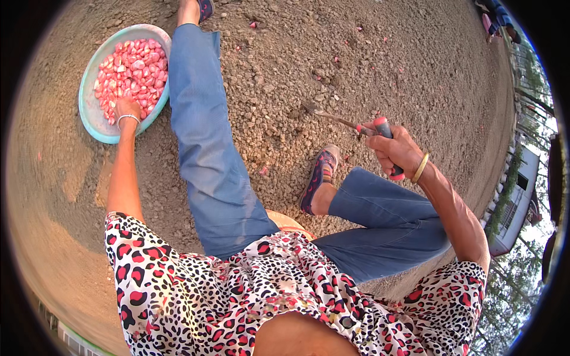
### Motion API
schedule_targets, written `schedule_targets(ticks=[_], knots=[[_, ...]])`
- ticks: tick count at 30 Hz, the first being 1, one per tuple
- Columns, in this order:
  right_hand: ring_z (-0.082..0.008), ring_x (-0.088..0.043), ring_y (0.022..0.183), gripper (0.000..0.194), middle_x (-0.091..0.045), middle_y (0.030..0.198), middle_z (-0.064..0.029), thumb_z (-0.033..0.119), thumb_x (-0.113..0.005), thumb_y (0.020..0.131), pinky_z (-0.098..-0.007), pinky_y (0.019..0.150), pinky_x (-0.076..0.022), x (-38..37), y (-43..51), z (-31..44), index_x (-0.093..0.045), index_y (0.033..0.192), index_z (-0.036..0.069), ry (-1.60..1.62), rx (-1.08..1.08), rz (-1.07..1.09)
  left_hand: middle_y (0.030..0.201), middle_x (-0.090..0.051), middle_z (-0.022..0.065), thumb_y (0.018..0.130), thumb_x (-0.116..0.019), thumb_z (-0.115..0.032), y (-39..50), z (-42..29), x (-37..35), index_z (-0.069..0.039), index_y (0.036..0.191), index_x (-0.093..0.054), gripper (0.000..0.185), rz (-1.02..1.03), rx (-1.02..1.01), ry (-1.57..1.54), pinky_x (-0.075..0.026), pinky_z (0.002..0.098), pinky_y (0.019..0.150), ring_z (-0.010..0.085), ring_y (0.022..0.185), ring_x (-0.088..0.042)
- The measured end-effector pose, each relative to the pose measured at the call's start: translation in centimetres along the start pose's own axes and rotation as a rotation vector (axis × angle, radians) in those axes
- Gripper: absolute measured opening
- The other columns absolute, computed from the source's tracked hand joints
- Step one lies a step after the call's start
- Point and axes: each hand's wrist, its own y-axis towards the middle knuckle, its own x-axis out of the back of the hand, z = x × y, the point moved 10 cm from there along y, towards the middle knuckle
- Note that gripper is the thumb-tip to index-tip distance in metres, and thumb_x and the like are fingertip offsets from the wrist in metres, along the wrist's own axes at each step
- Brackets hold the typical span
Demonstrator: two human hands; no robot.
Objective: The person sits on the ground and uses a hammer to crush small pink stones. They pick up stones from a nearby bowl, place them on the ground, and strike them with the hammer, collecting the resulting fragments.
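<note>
My left hand point(127, 109) reaches into a pale turquoise plastic basin point(91, 116) at the upper left, and its fingers are down among pink-coated cloves point(133, 66) that look like garlic. Whether the fingers have closed on any clove is hidden. My right hand point(394, 149) is wrapped around the grey-and-red grip of a small hand digging tool point(340, 120). The tool's thin metal shank slants left from the grip, and its tip touches or hangs just above the loose soil point(271, 107).
My outstretched left leg point(200, 111) lies between basin and tool; my right shoe point(321, 175) rests below the tool tip. Scattered pink pieces point(337, 58) dot the cloddy soil. Another person point(502, 22) bends at the far upper right, and a low building point(519, 200) stands right.
</note>
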Motion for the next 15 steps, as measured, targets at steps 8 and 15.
schedule_targets(ticks=[8, 15], knots=[[-0.0056, -0.034, 0.041, 0.016, -0.040, 0.056, 0.0044, 0.011, -0.058, 0.085, -0.0253, 0.036, -0.0287, -1.7, -0.9, -1.9, -0.055, 0.099, 0.004, 0.181, 0.082, -0.007, 0.078, -0.064, 0.0267, 0.072, -0.058, -0.005, -0.9, -0.3, 0.2, 0.002, 0.079, -0.067, 0.014, -0.068, -0.089, 0.048, -0.051, 0.0480, 0.069, 0.0415, 0.076, -0.064], [-0.0034, -0.030, 0.040, 0.030, -0.034, 0.054, 0.0070, 0.008, -0.056, 0.087, -0.0229, 0.036, -0.0257, -2.7, -3.3, -2.5, -0.052, 0.116, 0.002, 0.231, 0.092, 0.027, 0.070, -0.067, 0.0147, 0.067, -0.068, 0.002, -0.7, 5.3, -2.1, 0.001, 0.076, -0.069, 0.009, 0.025, 0.228, -0.584, -0.055, 0.0367, 0.051, 0.0261, 0.056, -0.065]])
